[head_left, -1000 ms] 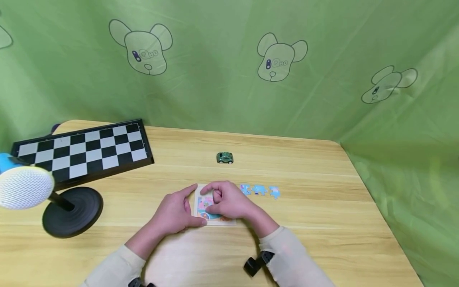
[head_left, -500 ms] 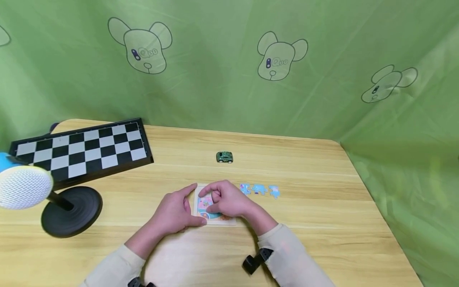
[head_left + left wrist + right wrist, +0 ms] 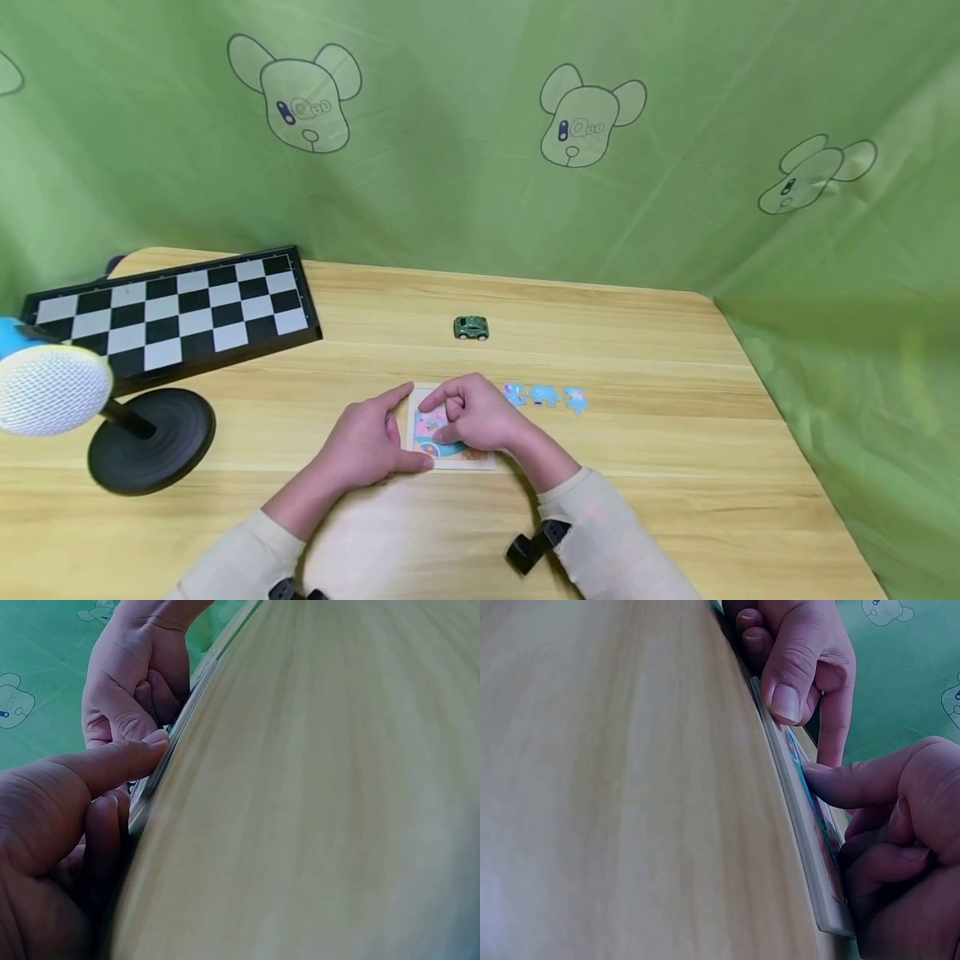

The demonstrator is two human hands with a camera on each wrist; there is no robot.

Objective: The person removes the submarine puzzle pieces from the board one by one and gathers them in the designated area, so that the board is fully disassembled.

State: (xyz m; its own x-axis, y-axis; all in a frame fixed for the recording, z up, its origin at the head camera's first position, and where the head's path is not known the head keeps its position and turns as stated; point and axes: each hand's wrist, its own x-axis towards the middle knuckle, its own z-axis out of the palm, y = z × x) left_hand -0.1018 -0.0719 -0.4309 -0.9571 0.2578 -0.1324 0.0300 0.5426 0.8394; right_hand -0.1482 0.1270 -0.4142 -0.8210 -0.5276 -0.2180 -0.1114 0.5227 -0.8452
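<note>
A small framed jigsaw puzzle [image 3: 431,423] with a pink and blue picture lies flat on the table in the head view. My left hand [image 3: 367,446] grips the frame at its left side, index finger at the far corner and thumb at the near one. Over the picture is my right hand [image 3: 483,417], index finger and thumb stretched apart, the other fingers curled under. In the right wrist view the right thumb [image 3: 832,784] presses on the picture's surface. Much of the puzzle's right part is hidden beneath this hand. Three loose blue puzzle pieces [image 3: 543,395] lie just right of it.
A green toy car [image 3: 471,327] stands beyond the puzzle. At the left are a black-and-white chessboard [image 3: 187,308] and a microphone-like object [image 3: 52,392] on a round black base [image 3: 150,442]. A green curtain [image 3: 450,167] hangs behind the table.
</note>
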